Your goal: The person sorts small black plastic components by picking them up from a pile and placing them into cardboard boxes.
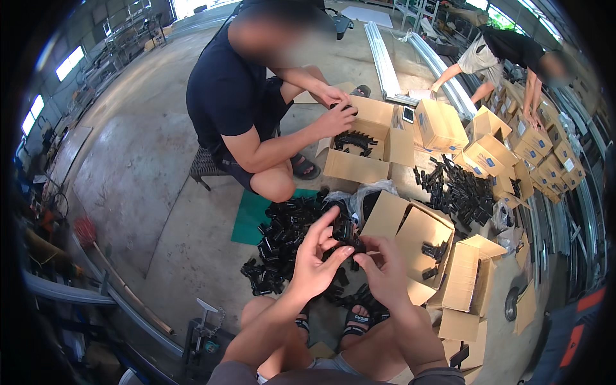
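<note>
Both of my hands are raised above the floor between my knees. My left hand (319,260) is closed around a glossy black plastic part (345,230), its forefinger stretched up along the side and its thumb near the lower end. The fingertips of my right hand (383,264) pinch that same part at its lower right. A heap of similar black parts (285,228) lies beneath, spilling around my sandals. Right of my hands, an opened cardboard box (420,240) contains a few black parts.
Opposite me a seated person (224,109) handles a black part over another open box (359,167). More black parts (455,189) are piled at the right. Farther back, a second person (507,58) bends over stacked cartons (545,147). Metal rails (382,64) lie on the floor.
</note>
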